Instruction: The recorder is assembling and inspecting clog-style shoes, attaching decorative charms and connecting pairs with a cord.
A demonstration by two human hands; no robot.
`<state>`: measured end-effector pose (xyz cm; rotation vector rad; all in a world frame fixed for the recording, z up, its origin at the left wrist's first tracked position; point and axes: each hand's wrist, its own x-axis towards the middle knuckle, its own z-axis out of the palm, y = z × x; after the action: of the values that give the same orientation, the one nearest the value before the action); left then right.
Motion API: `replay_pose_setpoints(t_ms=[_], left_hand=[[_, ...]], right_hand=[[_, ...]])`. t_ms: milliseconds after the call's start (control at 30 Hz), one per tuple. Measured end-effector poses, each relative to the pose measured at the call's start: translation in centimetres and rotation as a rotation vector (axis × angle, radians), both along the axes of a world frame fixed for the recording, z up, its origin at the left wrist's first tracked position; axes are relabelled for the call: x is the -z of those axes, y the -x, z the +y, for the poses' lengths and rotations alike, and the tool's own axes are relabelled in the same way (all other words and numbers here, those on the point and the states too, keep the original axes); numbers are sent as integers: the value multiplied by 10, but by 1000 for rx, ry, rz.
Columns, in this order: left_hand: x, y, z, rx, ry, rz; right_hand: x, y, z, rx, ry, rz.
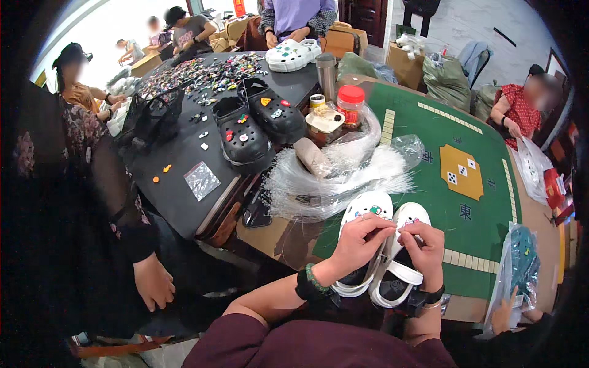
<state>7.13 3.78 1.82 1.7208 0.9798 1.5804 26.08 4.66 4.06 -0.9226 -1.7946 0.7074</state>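
White clogs (354,211) beneath 2 inward-bent hands (362,244) (426,246), fingertips pinched and close together.

The green tabletop (475,236) bears white clogs (367,204) and clear strands (313,193).

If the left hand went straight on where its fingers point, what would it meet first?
Probably the right hand: the left hand points rightward toward those fingertips, over the white clogs. Depth makes it unclear whether they already touch.
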Motion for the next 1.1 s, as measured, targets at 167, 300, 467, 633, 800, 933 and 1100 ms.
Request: replay_pose_setpoints(t_ms=[167,300,467,633,800,933,1100], left_hand=[[0,0,0,0,-26,2],[-2,0,-1,-3,39,4],[-2,0,-1,4,35,7],[-2,0,-3,0,60,26],[-1,-1,2,-24,-33,14],[2,3,-2,-5,29,-21],[8,-3,3,6,1,-13]], right_hand=[[-3,0,-2,14,-24,-25],[-2,-2,-1,9,-36,-19],[4,-3,0,2,-2,6],[4,-2,-1,5,8,-1],[1,0,0,-1,-29,-62],[2,3,2,7,-42,-74],[8,0,-3,93,-77,-41]])
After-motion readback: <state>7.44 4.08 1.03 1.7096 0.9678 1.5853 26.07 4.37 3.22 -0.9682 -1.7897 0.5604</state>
